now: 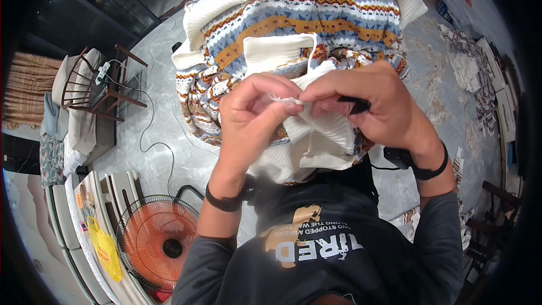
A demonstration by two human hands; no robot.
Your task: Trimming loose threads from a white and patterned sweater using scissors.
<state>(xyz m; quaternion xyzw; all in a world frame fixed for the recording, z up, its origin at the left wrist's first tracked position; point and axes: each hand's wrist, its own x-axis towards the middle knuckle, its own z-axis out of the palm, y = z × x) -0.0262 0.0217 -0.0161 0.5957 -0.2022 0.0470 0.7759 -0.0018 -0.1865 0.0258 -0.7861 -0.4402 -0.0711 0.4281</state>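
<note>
My left hand (258,112) pinches the end of a white knitted strip (284,100) between thumb and index finger. My right hand (368,103) meets it fingertip to fingertip at the same strip, and a small black object (355,103), its kind unclear, lies in the curled fingers. Just what the right fingertips grip is hidden. Below and beyond both hands, white ribbed knit pieces (275,51) lie over a large heap of patterned knitwear (296,8) in orange, blue, white and rust. More white ribbed knit (326,148) hangs close to my lap.
A fan with an orange centre (159,243) stands at the lower left beside a yellow plastic bag (103,248). A wooden chair (78,89) holds a power strip (102,72), with a cable running over the floor. More patterned knitwear (478,80) lies at the right.
</note>
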